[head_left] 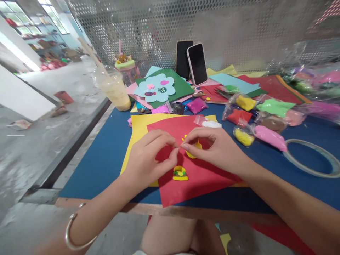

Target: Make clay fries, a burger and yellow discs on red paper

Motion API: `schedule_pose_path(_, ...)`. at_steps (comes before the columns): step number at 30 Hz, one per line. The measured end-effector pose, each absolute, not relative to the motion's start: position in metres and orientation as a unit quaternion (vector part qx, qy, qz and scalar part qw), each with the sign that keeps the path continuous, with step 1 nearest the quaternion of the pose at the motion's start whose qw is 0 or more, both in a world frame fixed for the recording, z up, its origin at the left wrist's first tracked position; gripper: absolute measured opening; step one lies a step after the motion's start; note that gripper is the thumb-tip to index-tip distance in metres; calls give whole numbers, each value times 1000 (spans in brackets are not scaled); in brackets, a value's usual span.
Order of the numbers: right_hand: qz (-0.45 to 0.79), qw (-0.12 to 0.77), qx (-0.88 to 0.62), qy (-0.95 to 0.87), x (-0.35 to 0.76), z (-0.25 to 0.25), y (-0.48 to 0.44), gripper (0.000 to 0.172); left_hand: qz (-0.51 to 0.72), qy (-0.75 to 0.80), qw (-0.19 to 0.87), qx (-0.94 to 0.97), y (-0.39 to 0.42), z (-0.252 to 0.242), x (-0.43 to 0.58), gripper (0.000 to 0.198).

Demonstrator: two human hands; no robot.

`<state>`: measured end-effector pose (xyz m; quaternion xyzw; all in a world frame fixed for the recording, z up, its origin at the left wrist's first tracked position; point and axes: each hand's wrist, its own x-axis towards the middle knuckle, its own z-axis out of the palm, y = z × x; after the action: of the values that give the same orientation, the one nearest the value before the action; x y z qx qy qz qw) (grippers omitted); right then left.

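Observation:
My left hand (151, 156) and my right hand (212, 147) meet fingertip to fingertip above a red paper sheet (196, 180). Both are pinched closed on something tiny that I cannot make out. Under my right fingers lies a flat yellow clay piece (193, 150). Just below my hands a small layered clay figure (180, 173), yellow with green and dark bits, sits on the red sheet. That sheet lies over a yellow paper sheet (138, 131) on the blue tabletop (106, 156).
Several bags of coloured clay (245, 102) lie to the right, with a tape roll (313, 159) beyond. A plastic cup with a yellow drink (114, 88) stands back left. Two phones (196, 63) lean on the perforated metal wall. A paper flower collage (156, 88) rests on stacked coloured sheets.

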<state>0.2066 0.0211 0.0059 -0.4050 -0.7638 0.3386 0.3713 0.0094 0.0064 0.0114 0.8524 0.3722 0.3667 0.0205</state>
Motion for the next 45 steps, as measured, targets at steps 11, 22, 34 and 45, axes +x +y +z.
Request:
schedule_pose_path(11, 366, 373, -410, -748, 208, 6, 22, 8, 362, 375, 85, 849, 5, 12, 8, 6)
schedule_pose_path(22, 342, 373, -404, -762, 211, 7, 23, 10, 362, 379, 86, 847, 4, 13, 7, 7)
schedule_pose_path(34, 351, 358, -373, -781, 210, 11, 19, 11, 366, 373, 72, 849, 5, 12, 5, 6)
schedule_pose_path(45, 357, 342, -429, -756, 205, 8, 16, 10, 351, 327, -42, 877, 7, 8, 3, 2)
